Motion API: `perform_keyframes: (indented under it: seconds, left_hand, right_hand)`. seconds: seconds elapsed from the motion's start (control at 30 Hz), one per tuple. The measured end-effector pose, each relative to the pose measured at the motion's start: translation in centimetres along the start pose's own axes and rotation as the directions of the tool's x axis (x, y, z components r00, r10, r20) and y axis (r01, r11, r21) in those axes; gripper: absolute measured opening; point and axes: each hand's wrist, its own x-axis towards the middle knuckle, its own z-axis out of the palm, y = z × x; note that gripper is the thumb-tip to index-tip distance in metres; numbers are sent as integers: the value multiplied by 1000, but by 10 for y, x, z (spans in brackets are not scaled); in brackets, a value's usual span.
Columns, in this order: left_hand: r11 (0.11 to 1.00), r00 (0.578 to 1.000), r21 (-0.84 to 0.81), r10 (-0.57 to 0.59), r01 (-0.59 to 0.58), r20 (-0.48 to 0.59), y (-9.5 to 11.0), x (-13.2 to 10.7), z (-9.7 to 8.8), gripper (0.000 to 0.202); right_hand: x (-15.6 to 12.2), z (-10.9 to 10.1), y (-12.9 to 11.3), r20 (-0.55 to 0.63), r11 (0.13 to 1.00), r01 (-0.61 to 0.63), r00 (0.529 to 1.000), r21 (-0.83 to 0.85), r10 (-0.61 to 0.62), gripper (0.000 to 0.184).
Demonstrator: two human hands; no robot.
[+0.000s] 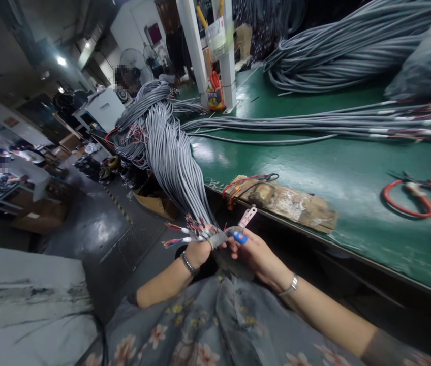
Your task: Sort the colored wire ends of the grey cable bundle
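Note:
My left hand (pixel 199 252) is closed around the ends of the grey cables (pixel 179 168). Stripped colored wires (pixel 189 226), some with white wraps, stick out past it to the left. A stripped grey cable end (pixel 218 239) bends across between my two hands. My right hand (pixel 257 254) pinches against that piece. At its fingertips is a blue piece (pixel 240 237), with a pale pink strip with holes (pixel 248 217) rising behind; whether these are one tool I cannot tell. The palm side of both hands is hidden.
A worn wooden block (pixel 291 203) lies at the edge of the green table (pixel 360 178). Red-handled pliers (pixel 409 198) rest to the right. More grey cables (pixel 269 124) stretch across the table, and a large coil (pixel 337 56) lies behind. A white post (pixel 227 66) stands at the back.

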Motion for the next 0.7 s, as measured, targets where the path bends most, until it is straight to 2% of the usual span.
perform_keyframes:
  seconds: [0.2,0.37,0.53,0.63,0.7]
  left_hand:
    - [991,996,130,8,-19,87,1,3,-2,33]
    - [997,991,75,-14,4,133,5,5,1,36]
    - [999,999,28,26,-27,37,-7,3,1,29]
    - [990,997,-139,21,-32,-78,-15,4,4,30]
    - [982,994,-183,25,-45,-108,-15,4,6,30]
  right_hand:
    - [4,1,-2,-1,986,74,997,-149,-75,44]
    - [4,-3,1,-27,977,99,994,-191,-106,46]
    - [-1,-2,2,-26,979,62,997,-194,-68,45]
    - [-4,-1,4,1,974,52,999,-220,-53,42]
    - [-4,-3,5,20,970,58,998,-236,-55,40]
